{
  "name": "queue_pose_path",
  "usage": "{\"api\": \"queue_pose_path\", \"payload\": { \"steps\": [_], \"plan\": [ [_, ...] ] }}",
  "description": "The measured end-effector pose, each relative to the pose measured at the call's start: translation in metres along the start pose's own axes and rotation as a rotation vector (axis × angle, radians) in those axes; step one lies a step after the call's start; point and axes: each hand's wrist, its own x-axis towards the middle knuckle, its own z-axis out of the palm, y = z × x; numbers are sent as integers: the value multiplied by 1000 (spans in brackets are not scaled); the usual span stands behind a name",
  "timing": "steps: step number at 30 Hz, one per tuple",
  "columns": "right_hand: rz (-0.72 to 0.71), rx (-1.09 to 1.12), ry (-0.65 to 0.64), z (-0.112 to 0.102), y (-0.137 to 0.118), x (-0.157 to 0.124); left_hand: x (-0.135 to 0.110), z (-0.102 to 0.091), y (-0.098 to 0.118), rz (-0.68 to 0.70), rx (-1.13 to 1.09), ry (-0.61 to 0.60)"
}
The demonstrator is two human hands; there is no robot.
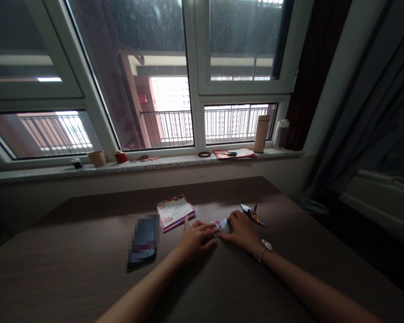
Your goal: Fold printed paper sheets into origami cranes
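Observation:
Both my hands rest on the dark wooden table (87,260) and meet over a small folded piece of patterned paper (221,223). My left hand (195,240) has its fingers curled with the fingertips pressing on the paper's left edge, index finger raised. My right hand (241,231) pinches the paper's right side; a bracelet sits on that wrist. A finished folded paper figure (253,214) lies just behind my right hand. A stack of colourful paper sheets (174,211) lies behind my left hand.
A dark blurred flat object (144,241) lies left of my left arm. The windowsill (175,162) holds a tan cup (96,158), a red pot (120,157), scissors on red paper (234,153), a tall tan flask (261,133) and a jar (280,134). Dark curtains (373,103) hang at right.

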Motion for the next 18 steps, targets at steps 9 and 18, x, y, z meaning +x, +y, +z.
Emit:
{"api": "queue_pose_path", "payload": {
  "steps": [9, 18],
  "plan": [
    [-25, -16, 0, 2, 3, -2, 0, -1, 1, -3, -26, -2],
    [-54, 45, 12, 5, 11, -5, 0, 0, 1, -10, -27, -6]
  ]
}}
